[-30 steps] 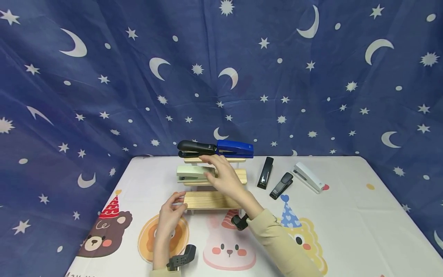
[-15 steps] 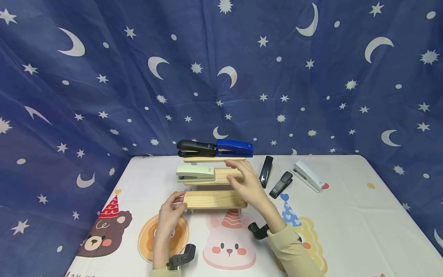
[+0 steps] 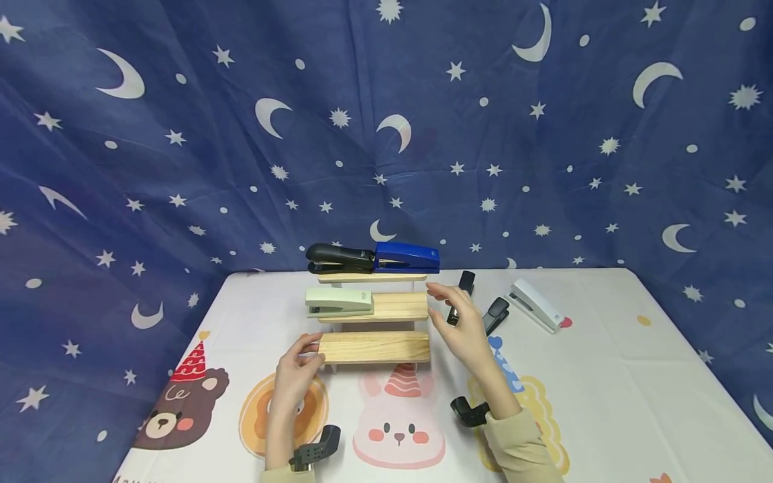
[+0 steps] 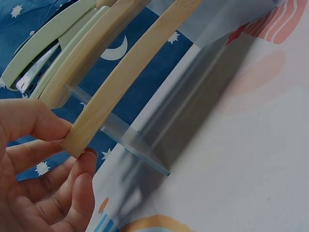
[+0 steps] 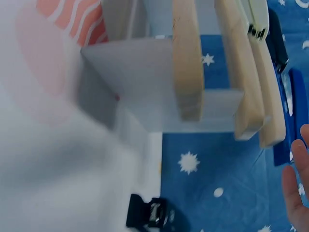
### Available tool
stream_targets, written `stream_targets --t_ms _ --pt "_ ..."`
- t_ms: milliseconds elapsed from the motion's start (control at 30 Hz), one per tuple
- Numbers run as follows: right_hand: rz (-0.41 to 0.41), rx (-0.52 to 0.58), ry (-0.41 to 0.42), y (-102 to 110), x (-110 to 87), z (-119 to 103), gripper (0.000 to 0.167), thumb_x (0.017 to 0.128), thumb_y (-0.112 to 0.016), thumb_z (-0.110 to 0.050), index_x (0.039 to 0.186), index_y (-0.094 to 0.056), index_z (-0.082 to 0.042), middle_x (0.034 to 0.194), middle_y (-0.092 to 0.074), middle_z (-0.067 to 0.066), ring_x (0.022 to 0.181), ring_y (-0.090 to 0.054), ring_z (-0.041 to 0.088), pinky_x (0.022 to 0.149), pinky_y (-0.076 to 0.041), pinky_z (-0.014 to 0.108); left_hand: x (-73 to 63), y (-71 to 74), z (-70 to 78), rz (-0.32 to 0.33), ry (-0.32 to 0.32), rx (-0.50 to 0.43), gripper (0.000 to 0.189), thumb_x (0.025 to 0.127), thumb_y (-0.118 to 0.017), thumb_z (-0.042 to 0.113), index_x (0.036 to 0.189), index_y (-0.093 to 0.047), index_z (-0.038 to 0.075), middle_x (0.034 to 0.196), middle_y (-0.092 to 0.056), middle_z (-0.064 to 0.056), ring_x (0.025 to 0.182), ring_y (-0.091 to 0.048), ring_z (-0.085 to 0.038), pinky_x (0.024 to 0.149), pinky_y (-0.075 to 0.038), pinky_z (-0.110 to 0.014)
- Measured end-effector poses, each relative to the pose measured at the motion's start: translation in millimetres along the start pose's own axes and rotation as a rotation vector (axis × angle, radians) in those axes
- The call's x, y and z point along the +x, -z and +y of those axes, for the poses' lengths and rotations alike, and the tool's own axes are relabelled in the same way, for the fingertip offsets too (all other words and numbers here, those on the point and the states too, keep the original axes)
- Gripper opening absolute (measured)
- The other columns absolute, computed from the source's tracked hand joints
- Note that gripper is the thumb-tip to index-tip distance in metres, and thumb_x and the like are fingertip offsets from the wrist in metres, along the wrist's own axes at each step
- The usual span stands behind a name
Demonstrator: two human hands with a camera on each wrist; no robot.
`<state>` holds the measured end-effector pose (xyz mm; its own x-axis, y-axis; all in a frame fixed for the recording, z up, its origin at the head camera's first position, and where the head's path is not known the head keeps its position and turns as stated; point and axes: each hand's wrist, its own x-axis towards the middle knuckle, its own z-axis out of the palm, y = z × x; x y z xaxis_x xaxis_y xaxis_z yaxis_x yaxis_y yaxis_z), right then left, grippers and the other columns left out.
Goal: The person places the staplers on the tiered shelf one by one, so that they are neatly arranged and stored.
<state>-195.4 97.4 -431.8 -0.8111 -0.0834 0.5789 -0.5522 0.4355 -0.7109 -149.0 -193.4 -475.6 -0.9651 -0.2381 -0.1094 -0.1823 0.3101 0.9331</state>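
Head view | three-tier pale-wood rack (image 3: 386, 319) is stood on white cartoon-printed tablecloth (image 3: 628, 396) | navy moon-and-star fabric backdrop (image 3: 435, 208) is hung behind rack | rack's lowest shelf (image 3: 374, 347) is pinched at its left end by left hand (image 3: 295, 372) | right hand (image 3: 466, 335), unclenched and empty, is held right of rack | pale-green oblong stapler (image 3: 339, 301) is seated on rack's middle shelf (image 3: 401, 306)

Top shelf (image 3: 372, 278): taken, blk stapler (image 3: 340, 258) + blue stapler (image 3: 407, 257). Mid shelf (image 3: 401, 306): R half free, grn stapler (image 3: 339, 301) L. Btm shelf (image 3: 374, 347): free, L grip (image 3: 296, 371) at L end.
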Motion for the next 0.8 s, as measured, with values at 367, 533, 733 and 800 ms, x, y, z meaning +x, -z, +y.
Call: stream_targets --t_ms 367,533,733,800 --pt "0.082 -0.007 -0.089 12.8 -5.5 27.7 0.042 0.082 -0.067 0.005 0.121 -0.064 -0.011 0.108 -0.069 0.01 0.102 -0.059 0.023 0.089 -0.046 0.034 -0.2 -1.4 0.6 0.013 -0.001 0.019 0.045 0.086 -0.06 0.005 0.13 -0.058 0.009 0.123 -0.057 -0.018 0.079 -0.052 -0.011 0.057 -0.042 -0.017" --pt "0.081 -0.047 -0.159 17.5 -7.1 42.0 0.042 0.081 -0.066 0.004 0.122 -0.063 -0.007 0.109 -0.068 0.014 0.103 -0.058 0.028 0.089 -0.046 0.043 -1.0 -0.8 0.7 0.007 -0.006 0.018 0.044 0.086 -0.06 0.005 0.13 -0.058 0.008 0.124 -0.057 -0.019 0.08 -0.051 -0.01 0.058 -0.042 -0.017" --pt "0.065 -0.109 -0.262 25.4 -10.7 58.3 0.045 0.082 -0.065 0.0 0.127 -0.059 -0.007 0.116 -0.064 0.014 0.106 -0.056 0.031 0.091 -0.044 0.048 -1.4 -1.0 1.0 0.005 0.001 -0.001 0.045 0.086 -0.059 0.004 0.131 -0.057 0.007 0.125 -0.056 -0.018 0.084 -0.052 -0.01 0.063 -0.044 -0.017" --pt "0.069 -0.118 -0.296 28.9 -11.9 62.3 0.046 0.083 -0.065 -0.001 0.128 -0.057 -0.007 0.118 -0.063 0.015 0.107 -0.056 0.032 0.092 -0.044 0.047 -1.4 -1.0 1.0 0.003 0.001 -0.003 0.045 0.086 -0.059 0.004 0.131 -0.057 0.007 0.126 -0.055 -0.018 0.084 -0.052 -0.009 0.062 -0.043 -0.016"
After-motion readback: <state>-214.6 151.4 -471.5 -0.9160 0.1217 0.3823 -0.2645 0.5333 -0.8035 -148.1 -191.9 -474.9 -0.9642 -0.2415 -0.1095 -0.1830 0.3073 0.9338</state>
